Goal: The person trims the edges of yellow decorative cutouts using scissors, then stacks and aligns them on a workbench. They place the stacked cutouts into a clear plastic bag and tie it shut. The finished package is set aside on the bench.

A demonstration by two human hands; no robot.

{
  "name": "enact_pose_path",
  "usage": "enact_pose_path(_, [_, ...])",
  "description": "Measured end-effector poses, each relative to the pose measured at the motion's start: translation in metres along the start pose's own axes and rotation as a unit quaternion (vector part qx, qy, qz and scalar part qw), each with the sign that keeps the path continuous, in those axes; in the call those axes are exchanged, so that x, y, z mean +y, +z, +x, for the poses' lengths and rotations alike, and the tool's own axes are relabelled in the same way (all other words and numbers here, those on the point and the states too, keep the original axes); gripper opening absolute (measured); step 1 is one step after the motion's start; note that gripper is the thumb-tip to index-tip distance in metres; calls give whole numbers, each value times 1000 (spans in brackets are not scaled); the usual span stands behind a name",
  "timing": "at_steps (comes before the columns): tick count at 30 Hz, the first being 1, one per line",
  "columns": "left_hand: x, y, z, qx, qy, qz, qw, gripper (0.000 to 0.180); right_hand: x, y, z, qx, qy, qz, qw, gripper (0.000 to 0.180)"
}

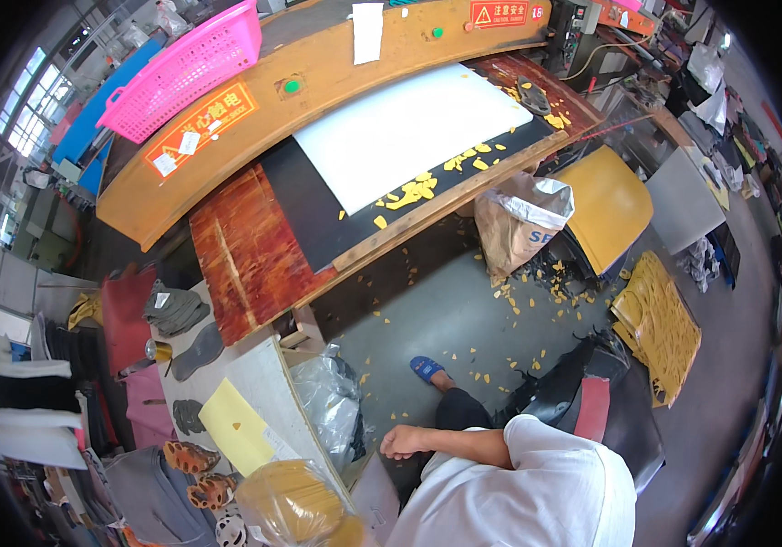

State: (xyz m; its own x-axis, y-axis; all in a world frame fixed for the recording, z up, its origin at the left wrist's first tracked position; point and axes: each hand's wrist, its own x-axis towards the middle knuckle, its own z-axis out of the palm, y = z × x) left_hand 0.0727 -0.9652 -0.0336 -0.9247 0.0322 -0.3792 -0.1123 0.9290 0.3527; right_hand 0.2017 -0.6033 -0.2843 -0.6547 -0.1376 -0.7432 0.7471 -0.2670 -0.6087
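My right hand (pixel 402 442) is curled closed in front of my torso, with the forearm stretched left from my white sleeve. Nothing sticks out of its fingers. The hand hovers over my dark trouser leg, beside a pale panel (pixel 375 497). My left hand is out of sight. Below the orange press beam (pixel 263 91), a white sheet (pixel 409 132) lies on a black mat (pixel 293 214). Yellow offcuts (pixel 416 189) are scattered along the mat's near edge. A dark shoe-shaped piece (pixel 531 95) rests at the right end of the bench.
Left of me, a side table holds a yellow sheet (pixel 234 427), dark stacked pieces (pixel 175 308) and a plastic-wrapped yellow bundle (pixel 293 501). A paper sack (pixel 514 223) stands by a yellow sheet stack (pixel 605 205). A pink basket (pixel 181 73) sits behind the beam. Offcuts litter the floor.
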Motion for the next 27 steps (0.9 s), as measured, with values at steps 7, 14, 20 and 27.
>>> enact_pose_path(7, [-34, -7, -44, 82, -47, -301, 949, 39, -2, -164, 29, -321, -130, 344, 873, 31])
enact_pose_path(14, [-52, 38, -94, 248, -217, -523, 786, 28, -80, -155, 13, -1, 84, -61, 995, 21])
enact_pose_path(20, [-26, 41, -144, 265, -170, -653, 690, 46, -79, 17, 41, -127, 157, -143, 969, 52])
enact_pose_path(27, [-63, 0, -226, 209, -12, -794, 570, 35, -83, 190, 10, -208, 142, 4, 968, 75])
